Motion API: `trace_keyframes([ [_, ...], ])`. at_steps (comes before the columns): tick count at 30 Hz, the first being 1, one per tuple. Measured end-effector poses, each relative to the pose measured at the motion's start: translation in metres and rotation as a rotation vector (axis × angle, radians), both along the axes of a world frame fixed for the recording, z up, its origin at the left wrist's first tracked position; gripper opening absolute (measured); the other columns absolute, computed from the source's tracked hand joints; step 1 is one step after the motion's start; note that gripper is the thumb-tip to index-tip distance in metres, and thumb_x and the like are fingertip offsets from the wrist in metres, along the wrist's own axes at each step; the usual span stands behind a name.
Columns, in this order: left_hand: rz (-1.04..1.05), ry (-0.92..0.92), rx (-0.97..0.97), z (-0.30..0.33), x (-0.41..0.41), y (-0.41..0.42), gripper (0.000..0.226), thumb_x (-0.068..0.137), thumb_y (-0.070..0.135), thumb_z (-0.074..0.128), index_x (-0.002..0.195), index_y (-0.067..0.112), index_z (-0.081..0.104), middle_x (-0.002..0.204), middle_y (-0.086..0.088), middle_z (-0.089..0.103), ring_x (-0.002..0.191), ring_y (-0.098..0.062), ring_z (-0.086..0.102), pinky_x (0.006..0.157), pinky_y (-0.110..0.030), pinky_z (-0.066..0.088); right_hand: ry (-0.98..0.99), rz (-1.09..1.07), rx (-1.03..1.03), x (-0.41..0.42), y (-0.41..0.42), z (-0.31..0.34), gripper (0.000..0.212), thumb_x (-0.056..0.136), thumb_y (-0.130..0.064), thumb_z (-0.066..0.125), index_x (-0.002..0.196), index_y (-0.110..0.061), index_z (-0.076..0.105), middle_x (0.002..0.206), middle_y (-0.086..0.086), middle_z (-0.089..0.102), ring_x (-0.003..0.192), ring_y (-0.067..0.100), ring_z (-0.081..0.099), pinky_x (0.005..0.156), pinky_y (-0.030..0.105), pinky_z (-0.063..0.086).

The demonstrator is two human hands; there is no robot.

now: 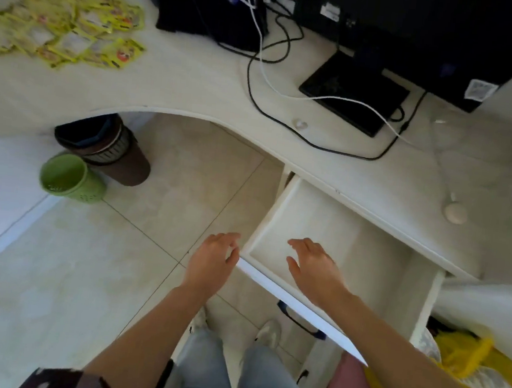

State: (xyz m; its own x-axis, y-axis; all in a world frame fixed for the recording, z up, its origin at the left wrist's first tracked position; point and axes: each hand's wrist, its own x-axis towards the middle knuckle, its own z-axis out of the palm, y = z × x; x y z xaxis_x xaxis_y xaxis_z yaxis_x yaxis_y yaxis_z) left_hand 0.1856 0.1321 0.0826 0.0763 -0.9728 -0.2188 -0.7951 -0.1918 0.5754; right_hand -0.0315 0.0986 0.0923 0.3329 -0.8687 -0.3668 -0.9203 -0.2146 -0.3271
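Right hand [313, 268] above drawer [358, 250], cables [248, 90] on desk [180, 89] beyond

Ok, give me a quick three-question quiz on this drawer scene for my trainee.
1. True or false: the drawer is pulled open and nothing lies in it.
2. Which hand hangs over the inside of the drawer? A) left hand B) right hand C) neither
3. Fill in: the smaller bin on the floor beside the brown bin is ____.
Key: 1 true; 2 B; 3 green.
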Motion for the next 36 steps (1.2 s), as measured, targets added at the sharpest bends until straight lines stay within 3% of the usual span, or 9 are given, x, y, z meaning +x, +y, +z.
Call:
trace_keyframes([
  [5, 0.237, -0.006, -0.035, 0.015, 0.062, -0.001, 0.028, 0.096, 0.025, 0.049, 0.122, 0.026, 0.058, 0.104, 0.006, 0.064, 0.098, -0.01, 0.059, 0.08, -0.02, 0.044, -0.023, 0.1, -0.037, 0.075, -0.027, 0.009, 0.039, 0.1, -0.031, 0.038, 0.136, -0.018, 0.041, 0.129, 0.001, 0.052, 0.111, 0.017, 0.053, 0.092, 0.029, 0.049],
  [10, 0.372, -0.06, -0.035, 0.025, 0.146, -0.006, 0.028, 0.095, 0.029, 0.049, 0.123, 0.027, 0.057, 0.109, 0.004, 0.063, 0.1, -0.012, 0.059, 0.082, -0.025, 0.048, -0.107, 0.119, -0.022, 0.161, -0.053, 0.017, 0.034, 0.099, -0.028, 0.039, 0.129, -0.013, 0.045, 0.121, 0.007, 0.055, 0.103, 0.023, 0.056, 0.088, 0.038, 0.051],
  [15, 0.45, -0.083, -0.027, 0.029, 0.237, -0.018, 0.029, 0.094, 0.03, 0.05, 0.122, 0.028, 0.057, 0.105, 0.007, 0.064, 0.101, -0.011, 0.057, 0.082, -0.028, 0.048, -0.099, 0.115, -0.001, 0.253, -0.08, 0.027, 0.038, 0.099, -0.031, 0.037, 0.134, -0.015, 0.04, 0.129, 0.006, 0.051, 0.107, 0.024, 0.057, 0.089, 0.039, 0.051],
  [18, 0.442, -0.112, -0.023, 0.031, 0.286, -0.03, 0.029, 0.094, 0.03, 0.05, 0.122, 0.027, 0.057, 0.103, 0.009, 0.063, 0.103, -0.012, 0.056, 0.081, -0.028, 0.047, -0.071, 0.132, -0.006, 0.301, -0.096, 0.033, 0.039, 0.1, -0.033, 0.036, 0.136, -0.017, 0.038, 0.129, 0.006, 0.054, 0.103, 0.025, 0.06, 0.084, 0.035, 0.052],
  [24, 0.431, -0.139, -0.015, 0.036, 0.361, -0.073, 0.029, 0.094, 0.03, 0.05, 0.122, 0.025, 0.056, 0.103, 0.007, 0.064, 0.105, -0.014, 0.054, 0.081, -0.028, 0.045, -0.11, 0.127, -0.013, 0.377, -0.14, 0.044, 0.038, 0.099, -0.029, 0.038, 0.134, -0.015, 0.041, 0.133, 0.008, 0.05, 0.118, 0.027, 0.051, 0.096, 0.038, 0.045],
  [30, 0.395, -0.138, -0.001, 0.035, 0.412, -0.138, 0.031, 0.094, 0.031, 0.05, 0.124, 0.023, 0.056, 0.108, 0.007, 0.064, 0.105, -0.014, 0.056, 0.083, -0.032, 0.049, -0.117, 0.152, -0.04, 0.429, -0.21, 0.041, 0.037, 0.097, -0.026, 0.042, 0.129, -0.01, 0.047, 0.128, 0.013, 0.055, 0.117, 0.031, 0.052, 0.097, 0.041, 0.044],
  [36, 0.383, -0.138, 0.033, 0.03, 0.448, -0.232, 0.027, 0.093, 0.032, 0.051, 0.118, 0.024, 0.058, 0.106, 0.006, 0.064, 0.104, -0.016, 0.056, 0.081, -0.033, 0.049, -0.093, 0.178, -0.055, 0.466, -0.298, 0.042, 0.04, 0.097, -0.028, 0.043, 0.137, -0.019, 0.042, 0.132, 0.0, 0.051, 0.121, 0.021, 0.048, 0.096, 0.037, 0.044],
])
